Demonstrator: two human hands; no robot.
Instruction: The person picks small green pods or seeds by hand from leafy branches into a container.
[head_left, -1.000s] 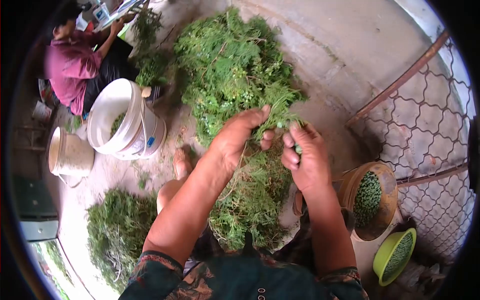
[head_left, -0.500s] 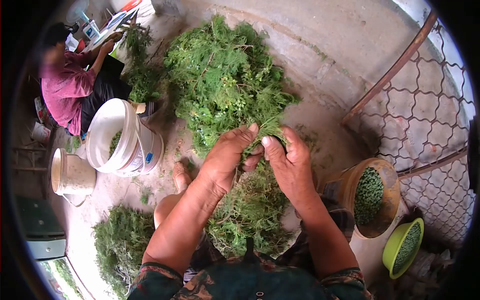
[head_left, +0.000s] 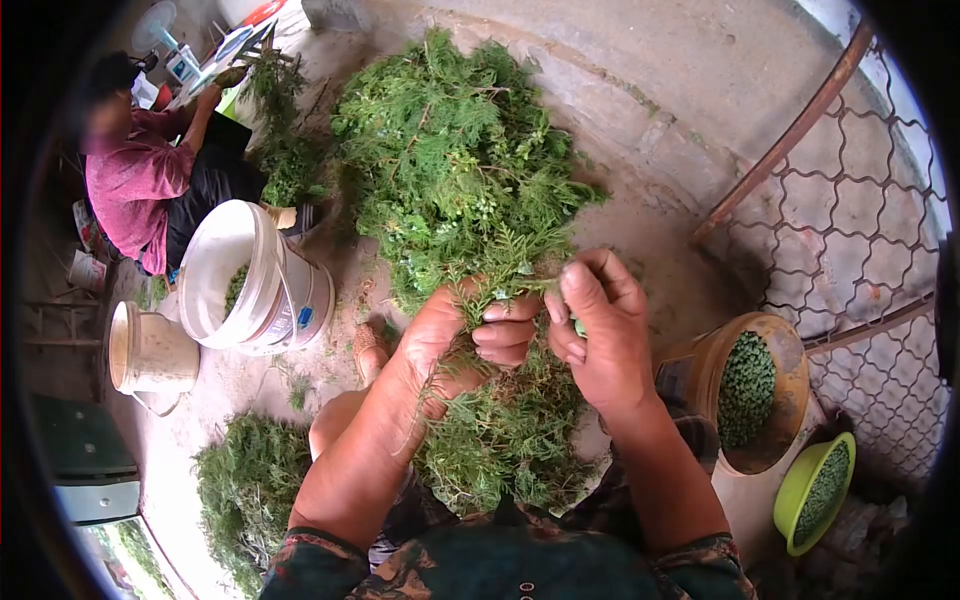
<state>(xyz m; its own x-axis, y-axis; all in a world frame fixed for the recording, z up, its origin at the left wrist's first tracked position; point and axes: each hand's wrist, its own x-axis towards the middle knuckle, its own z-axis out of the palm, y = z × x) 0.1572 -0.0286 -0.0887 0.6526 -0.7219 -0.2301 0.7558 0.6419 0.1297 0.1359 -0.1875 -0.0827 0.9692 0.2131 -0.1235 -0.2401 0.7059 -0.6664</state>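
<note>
My left hand [head_left: 465, 335] is closed around a leafy evergreen sprig [head_left: 515, 245], with feathery green tips rising above its fingers. A thin trailing twig [head_left: 412, 425] hangs down past that wrist. Just to the right, my right hand [head_left: 605, 325] has its thumb and fingers pinched together at the stem end. A small green cone [head_left: 580, 327] shows between its curled fingers. Beneath both hands, between my legs, lies a heap of cut sprigs [head_left: 505, 435]. Beyond them spreads a larger pile of green branches [head_left: 450, 170].
At right stand a tan bucket [head_left: 790, 400] and a lime-green basin [head_left: 845, 480], both holding small green cones. A white bucket [head_left: 310, 290], a smaller pail [head_left: 165, 350] and another branch heap [head_left: 250, 490] are at left. A seated co-worker [head_left: 140, 180] handles branches. Wire mesh [head_left: 840, 200] borders the right.
My right hand has shifted right, away from my left hand, and a green cone now shows in its fingers. My left hand has turned and dropped slightly, its sprig now more exposed.
</note>
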